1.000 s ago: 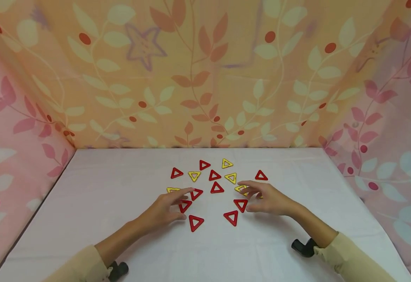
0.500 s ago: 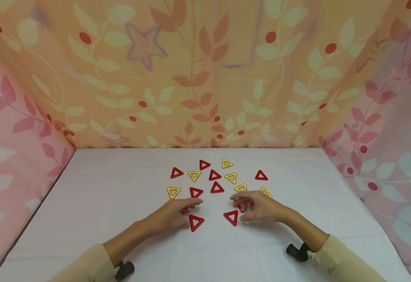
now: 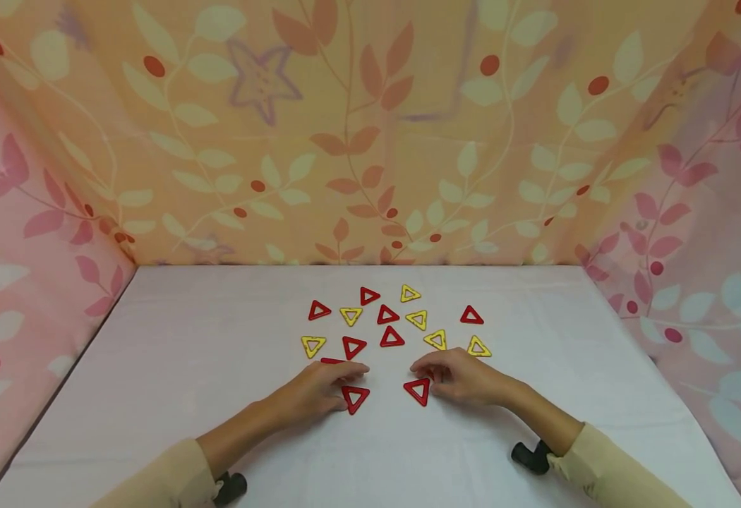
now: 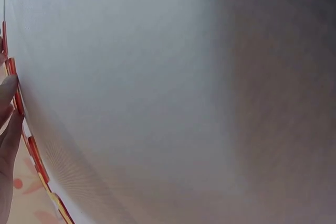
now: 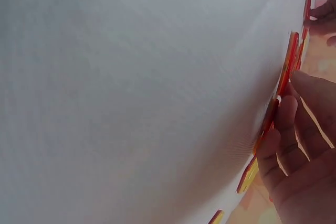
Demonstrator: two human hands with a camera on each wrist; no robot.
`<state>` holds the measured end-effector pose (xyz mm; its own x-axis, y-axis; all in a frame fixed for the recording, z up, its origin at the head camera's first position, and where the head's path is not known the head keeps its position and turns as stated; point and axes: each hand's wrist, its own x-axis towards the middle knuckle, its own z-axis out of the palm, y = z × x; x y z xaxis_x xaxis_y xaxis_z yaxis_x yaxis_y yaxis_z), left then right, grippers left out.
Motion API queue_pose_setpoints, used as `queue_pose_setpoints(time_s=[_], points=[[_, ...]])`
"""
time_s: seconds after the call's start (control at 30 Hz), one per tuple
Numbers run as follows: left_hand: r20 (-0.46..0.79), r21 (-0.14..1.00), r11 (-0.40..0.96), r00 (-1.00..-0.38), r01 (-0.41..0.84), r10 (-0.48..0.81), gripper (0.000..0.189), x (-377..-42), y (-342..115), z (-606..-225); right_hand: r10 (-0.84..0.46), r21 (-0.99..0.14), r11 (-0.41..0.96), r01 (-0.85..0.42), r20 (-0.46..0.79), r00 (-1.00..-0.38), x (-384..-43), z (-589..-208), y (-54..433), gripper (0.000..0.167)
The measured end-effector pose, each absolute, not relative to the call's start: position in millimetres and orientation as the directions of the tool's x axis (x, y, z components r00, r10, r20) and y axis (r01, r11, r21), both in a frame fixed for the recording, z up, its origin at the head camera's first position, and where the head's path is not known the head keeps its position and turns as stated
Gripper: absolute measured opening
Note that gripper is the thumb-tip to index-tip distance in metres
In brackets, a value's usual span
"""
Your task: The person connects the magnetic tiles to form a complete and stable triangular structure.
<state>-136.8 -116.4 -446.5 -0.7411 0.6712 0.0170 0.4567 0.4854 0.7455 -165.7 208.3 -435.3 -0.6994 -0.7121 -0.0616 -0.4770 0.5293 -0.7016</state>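
The fingers of both hands were loosely bent, with a gap left between thumb and forefinger. By the left hand (image 3: 316, 386) the left edge of the left triangle (image 3: 361, 401), a red one, was met with the thumb; by the right hand (image 3: 466, 377) the right triangle (image 3: 413, 394), also red, was met at its right side. Whether either was pressed or merely brushed could not be told. Both were laid flat on the cloth (image 3: 345, 458), a gap between them. They were judged to be light, stiff plastic, not easily broken but smooth enough to be slid off course by a careless push; they would best be taken by the outer edges, thumb opposite forefinger, or across one bar with a corner tipped up. Another red triangle (image 3: 331, 360) was partly covered by the left hand. Farther out, more red and yellow triangles (image 3: 444, 339) were scattered, backed by a leaf-patterned curtain (image 3: 370, 162).
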Motion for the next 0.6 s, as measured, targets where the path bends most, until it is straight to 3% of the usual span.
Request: queue_pose_setpoints(time_s=[0.33,0.6], points=[[0.038,0.756,0.459,-0.731,0.467,0.681,0.052,-137,-112,-448,-0.722,-0.65,0.553,-0.522,-0.06,-0.69,-164,-435,204,0.034],[-0.013,0.78,0.49,-0.772,0.39,0.636,0.054,-138,-103,-450,-0.726,-0.608,0.567,-0.556,-0.05,-0.685,-161,-435,199,0.035]])
